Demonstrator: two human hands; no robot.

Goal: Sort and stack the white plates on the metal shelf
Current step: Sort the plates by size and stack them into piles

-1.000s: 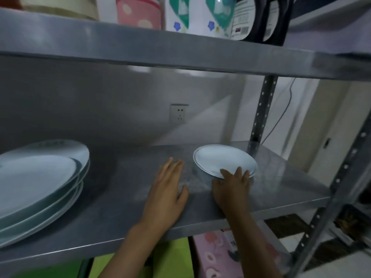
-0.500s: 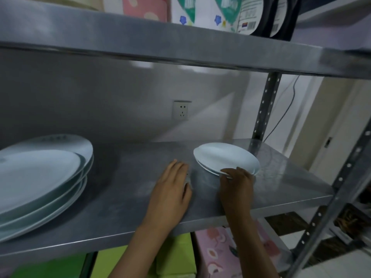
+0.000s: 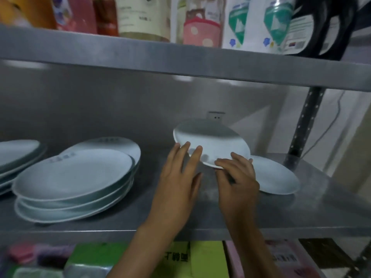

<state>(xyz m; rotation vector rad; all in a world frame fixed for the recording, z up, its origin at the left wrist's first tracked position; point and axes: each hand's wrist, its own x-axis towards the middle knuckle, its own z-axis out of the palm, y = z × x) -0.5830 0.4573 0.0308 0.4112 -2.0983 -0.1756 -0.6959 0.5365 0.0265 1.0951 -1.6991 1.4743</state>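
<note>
Gripping the near rim of a small white plate (image 3: pixel 210 141), the right hand (image 3: pixel 237 177) holds it tilted and lifted off the metal shelf (image 3: pixel 301 213). The left hand (image 3: pixel 178 177) has its fingers spread open, the fingertips touching the plate's left edge. A second small plate (image 3: pixel 279 177) lies flat on the shelf just right of the hands. To the left sits a stack of larger oval plates (image 3: pixel 74 177), with more plates (image 3: pixel 14 155) at the frame's edge.
</note>
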